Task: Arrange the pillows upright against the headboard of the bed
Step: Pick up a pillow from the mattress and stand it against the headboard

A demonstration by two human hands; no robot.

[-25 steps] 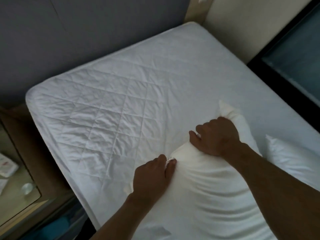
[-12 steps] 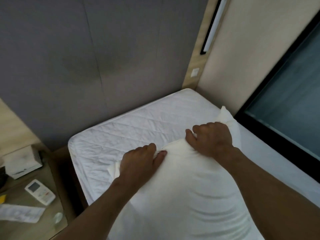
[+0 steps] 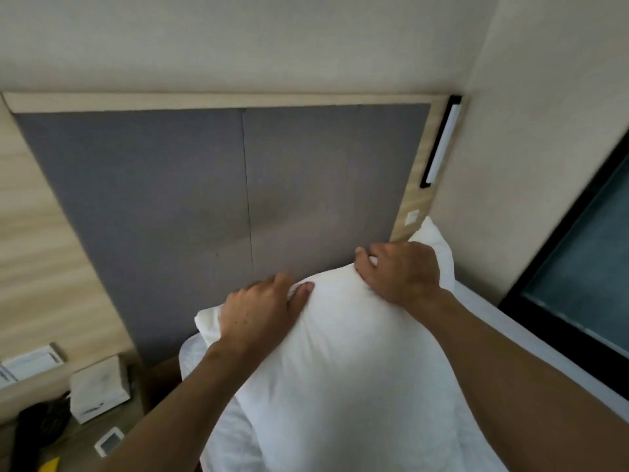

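Along the pillow's [image 3: 347, 362] top edge, both hands pinch bunched white fabric: the left hand [image 3: 262, 315] near the left corner, thumb pressed on the front face and fingers curled over the back, the right hand [image 3: 401, 270] further right and higher, knuckles up, fingers folded over the edge. Both forearms reach forward from the bottom of the view, the right one crossing the pillow's lower right side. The pillow stands raised, tilted toward the grey padded headboard [image 3: 204, 206]; whether it touches the panel cannot be told. Its right corner pokes up beside the wooden trim by a wall switch [image 3: 412, 217]. Mattress [image 3: 218, 434] shows beneath. Left lies a nightstand with a tissue box [image 3: 98, 391]; right, a dark window [image 3: 585, 277] runs close alongside the bed.
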